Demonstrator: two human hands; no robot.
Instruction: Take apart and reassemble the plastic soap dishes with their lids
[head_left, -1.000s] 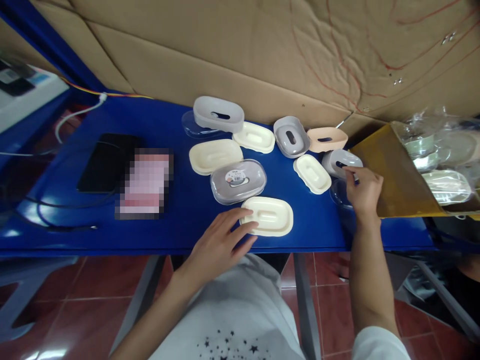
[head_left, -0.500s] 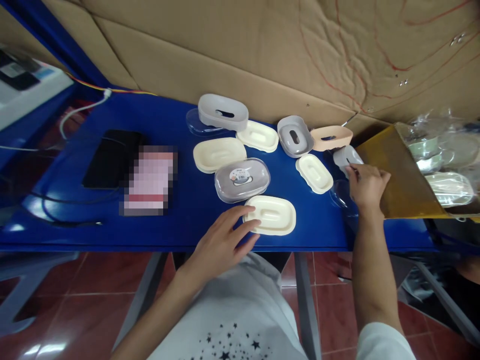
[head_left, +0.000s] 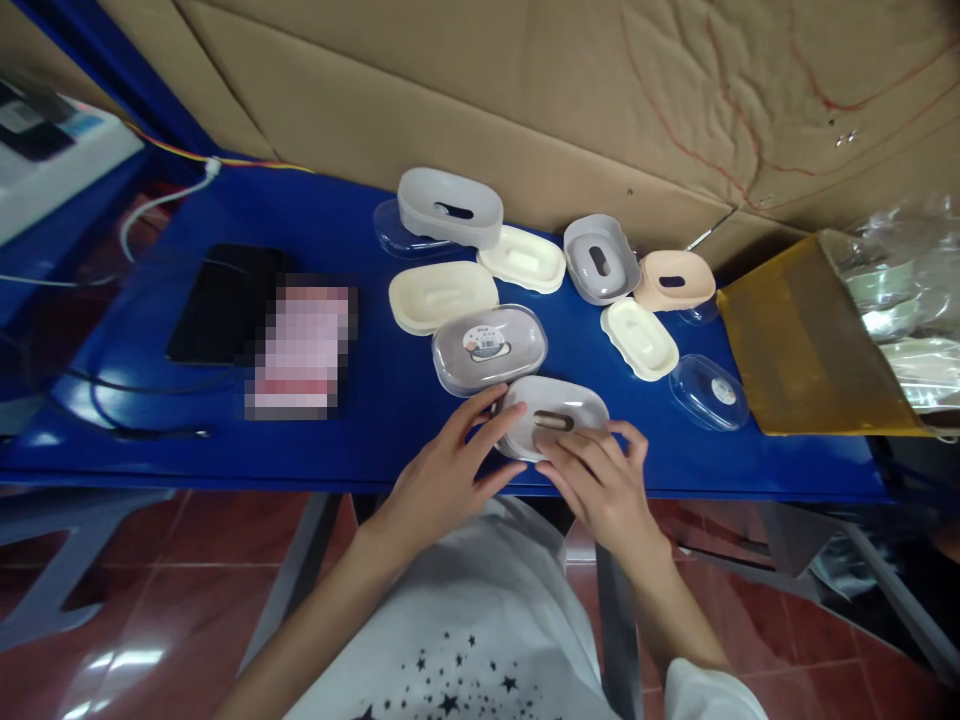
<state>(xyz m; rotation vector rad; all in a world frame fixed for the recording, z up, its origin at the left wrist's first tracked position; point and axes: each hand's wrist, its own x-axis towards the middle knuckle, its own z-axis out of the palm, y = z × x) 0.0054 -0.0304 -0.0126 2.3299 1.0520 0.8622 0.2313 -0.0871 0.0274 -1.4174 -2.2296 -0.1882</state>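
Observation:
A light grey soap dish tray [head_left: 589,402] with an oval slot sits at the table's front edge, over where the cream base lay; that base is mostly hidden. My left hand [head_left: 469,450] grips the tray's left end, thumb in front and fingers over the rim. On the near right side, my right hand [head_left: 600,475] holds the tray with its fingers bent over the edge. Just behind stands a soap dish [head_left: 491,348] under a clear lid with a round label. To the left of the hands is a cream base [head_left: 420,290].
Farther back are a light grey tray [head_left: 420,205], a darker grey tray [head_left: 589,275], a peach tray [head_left: 667,300] and cream bases [head_left: 645,345]. A clear lid [head_left: 697,395] lies by the cardboard box [head_left: 810,350] of wrapped dishes. At left are a black phone-like object [head_left: 217,310] and cables.
My right hand has moved left from beside the box, bringing the light grey tray onto the cream base in front. My left hand has closed on the tray's left end.

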